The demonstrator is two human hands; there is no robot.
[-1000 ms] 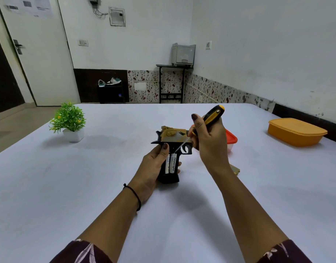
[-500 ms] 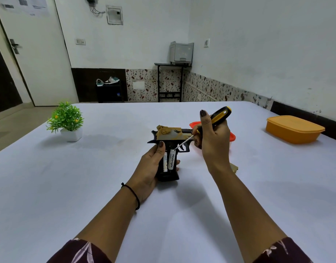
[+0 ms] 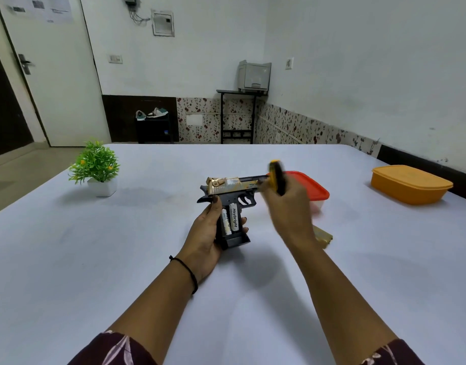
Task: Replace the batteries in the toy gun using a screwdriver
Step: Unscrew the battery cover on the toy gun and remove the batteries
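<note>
On white table (image 3: 95,259), gripping toy gun (image 3: 236,189) in left hand (image 3: 204,241), batteries (image 3: 233,218) exposed; clutching screwdriver (image 3: 276,177) in blurred right hand (image 3: 289,209) at two o'clock. Likely battery removal; next, pry gently.

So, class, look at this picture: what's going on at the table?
A person is working on a toy gun. The left grip holds it upright by the handle, whose open side shows two batteries. The right grip holds a screwdriver, blurred, up by the barrel. A gold piece lies on the table behind the right wrist.
</note>
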